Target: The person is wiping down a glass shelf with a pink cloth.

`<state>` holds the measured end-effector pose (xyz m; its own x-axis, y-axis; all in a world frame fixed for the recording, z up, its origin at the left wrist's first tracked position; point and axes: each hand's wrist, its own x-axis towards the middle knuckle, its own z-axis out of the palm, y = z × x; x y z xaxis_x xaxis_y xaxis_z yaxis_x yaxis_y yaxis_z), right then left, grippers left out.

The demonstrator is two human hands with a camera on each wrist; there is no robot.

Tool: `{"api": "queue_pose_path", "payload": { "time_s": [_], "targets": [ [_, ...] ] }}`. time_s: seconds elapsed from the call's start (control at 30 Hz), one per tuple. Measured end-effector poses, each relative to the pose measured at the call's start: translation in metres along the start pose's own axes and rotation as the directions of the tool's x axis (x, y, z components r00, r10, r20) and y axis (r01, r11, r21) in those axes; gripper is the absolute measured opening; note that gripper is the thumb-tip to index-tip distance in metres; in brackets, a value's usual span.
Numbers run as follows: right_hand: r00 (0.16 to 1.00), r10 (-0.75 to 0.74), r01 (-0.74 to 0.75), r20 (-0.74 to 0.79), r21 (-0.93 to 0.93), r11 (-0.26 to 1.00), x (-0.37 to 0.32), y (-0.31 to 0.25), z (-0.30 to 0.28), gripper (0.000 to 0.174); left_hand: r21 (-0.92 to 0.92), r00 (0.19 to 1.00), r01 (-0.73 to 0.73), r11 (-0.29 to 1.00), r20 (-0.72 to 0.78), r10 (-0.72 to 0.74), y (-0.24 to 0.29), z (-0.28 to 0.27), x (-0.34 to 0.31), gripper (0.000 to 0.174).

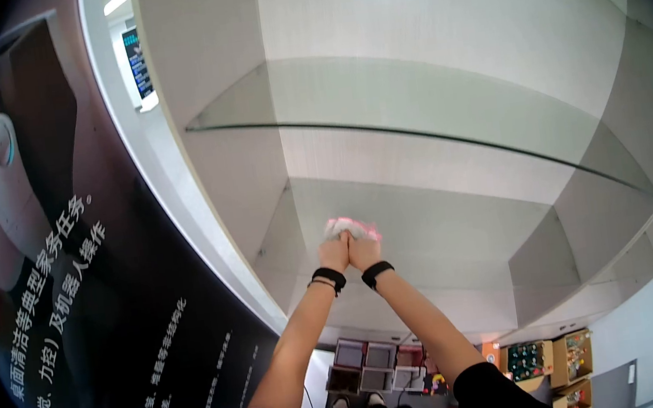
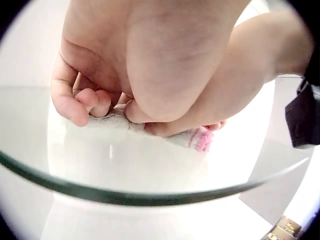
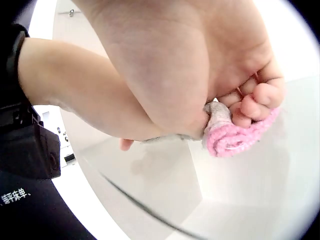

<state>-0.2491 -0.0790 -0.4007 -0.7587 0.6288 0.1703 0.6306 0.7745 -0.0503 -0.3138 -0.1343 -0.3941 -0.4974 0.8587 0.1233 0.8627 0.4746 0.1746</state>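
Observation:
A grey-white cloth with a pink edge (image 1: pixel 351 227) is held in both hands over the lower glass shelf (image 1: pixel 418 217). The left hand (image 1: pixel 334 253) and right hand (image 1: pixel 364 251) touch side by side. In the left wrist view, the left hand (image 2: pixel 145 60) has curled fingers on the rolled cloth (image 2: pixel 117 121). Seen from the right wrist, the right hand (image 3: pixel 185 65) curls its fingers round the cloth's pink end (image 3: pixel 235 139). Parts of the cloth are hidden under the palms.
An upper glass shelf (image 1: pixel 412 104) crosses the cabinet above the hands, its front edge dark. A dark banner with white writing (image 1: pixel 111 312) stands at the left. Storage boxes (image 1: pixel 378 355) and cardboard boxes (image 1: pixel 571 359) with items are on the floor below.

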Motion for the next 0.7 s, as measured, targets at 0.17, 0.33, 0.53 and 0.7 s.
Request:
{"api": "queue_pose_path", "payload": {
  "time_s": [0.17, 0.33, 0.53, 0.7],
  "targets": [
    [1.000, -0.015, 0.016, 0.007, -0.019, 1.000, -0.026, -0.019, -0.003, 0.031, 0.002, 0.999, -0.045, 0.999, -0.001, 0.045, -0.012, 0.002, -0.029, 0.024],
    [0.999, -0.014, 0.013, 0.032, 0.019, 1.000, -0.037, -0.026, 0.003, 0.031, -0.028, 0.988, -0.141, 0.990, -0.072, 0.139, -0.022, 0.005, -0.042, 0.025],
    [0.974, 0.031, -0.014, 0.224, -0.075, 0.997, -0.033, -0.035, -0.015, 0.034, -0.026, 0.986, -0.165, 0.986, 0.017, 0.166, -0.022, -0.008, -0.042, 0.026],
    [0.965, 0.064, -0.057, 0.253, -0.035, 0.998, -0.009, -0.031, -0.001, 0.033, -0.050, 0.984, -0.178, 0.983, 0.004, 0.179, -0.028, -0.005, -0.017, 0.025]
  ]
}}
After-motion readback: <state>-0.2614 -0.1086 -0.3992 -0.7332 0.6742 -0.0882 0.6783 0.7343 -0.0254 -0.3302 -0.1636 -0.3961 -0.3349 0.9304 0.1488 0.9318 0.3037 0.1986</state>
